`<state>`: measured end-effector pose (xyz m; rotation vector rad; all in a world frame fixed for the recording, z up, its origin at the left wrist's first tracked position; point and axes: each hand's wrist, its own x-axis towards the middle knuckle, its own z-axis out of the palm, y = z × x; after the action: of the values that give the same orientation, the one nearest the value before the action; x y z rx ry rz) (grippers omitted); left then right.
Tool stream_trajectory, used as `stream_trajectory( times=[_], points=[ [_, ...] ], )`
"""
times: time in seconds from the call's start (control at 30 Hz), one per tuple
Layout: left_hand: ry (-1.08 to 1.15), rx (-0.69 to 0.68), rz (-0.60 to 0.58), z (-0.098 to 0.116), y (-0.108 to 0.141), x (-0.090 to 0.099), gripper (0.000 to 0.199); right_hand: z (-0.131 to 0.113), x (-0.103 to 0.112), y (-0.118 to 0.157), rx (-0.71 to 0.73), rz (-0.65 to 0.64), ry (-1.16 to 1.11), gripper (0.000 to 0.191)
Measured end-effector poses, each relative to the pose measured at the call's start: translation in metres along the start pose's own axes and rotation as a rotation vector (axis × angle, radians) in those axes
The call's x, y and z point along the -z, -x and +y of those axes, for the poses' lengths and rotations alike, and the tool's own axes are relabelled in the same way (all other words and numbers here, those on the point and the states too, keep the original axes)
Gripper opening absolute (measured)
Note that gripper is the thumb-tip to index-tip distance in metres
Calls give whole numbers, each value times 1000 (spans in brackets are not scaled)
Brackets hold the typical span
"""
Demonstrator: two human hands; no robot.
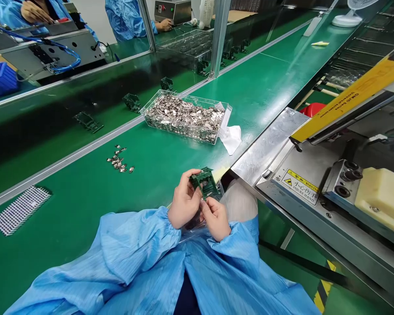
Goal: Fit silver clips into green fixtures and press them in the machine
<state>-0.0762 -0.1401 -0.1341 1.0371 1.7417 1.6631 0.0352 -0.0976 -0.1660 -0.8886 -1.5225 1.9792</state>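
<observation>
My left hand (185,202) is closed on a dark green frame-shaped part (207,183), held tilted above the bench's near edge. The fingers of my right hand (216,217) pinch together at the lower edge of that part; whatever small thing they hold is hidden. Beyond my hands a clear plastic box (184,130) is filled with small silvery metal pieces (187,113). Several loose metal pieces (117,163) lie on the green bench (128,188) to the left. A white cloth (231,138) lies by the box's right end.
A machine with a yellow arm (348,98) and a metal table (269,144) stands on the right. A white block of fine rods (22,210) lies at the far left. Green parts (88,122) rest along the bench's back. People in blue work behind the divider (218,39).
</observation>
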Motion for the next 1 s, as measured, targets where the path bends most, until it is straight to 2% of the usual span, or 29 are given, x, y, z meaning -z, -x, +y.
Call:
stream_trajectory(
  times=[0.17,0.23,0.5,0.63,0.8,0.9,1.0],
  points=[
    [-38,10,-1,-1,0,0,38,3,3,1,-19,-135,-25,52],
    [-32,4,8,-2,0,0,38,3,6,4,-30,-145,-35,51],
    [75,-15,42,-1,-2,1,40,-14,29,20,52,59,-65,27],
    [157,-7,36,-1,-2,2,41,-18,27,23,97,31,-145,14],
    [258,34,68,0,-3,5,45,-27,19,24,152,46,-79,12],
    [291,60,96,3,-1,7,46,-38,15,24,188,161,-3,18],
    [327,71,75,8,3,7,46,-50,13,21,203,259,52,22]
  ],
)
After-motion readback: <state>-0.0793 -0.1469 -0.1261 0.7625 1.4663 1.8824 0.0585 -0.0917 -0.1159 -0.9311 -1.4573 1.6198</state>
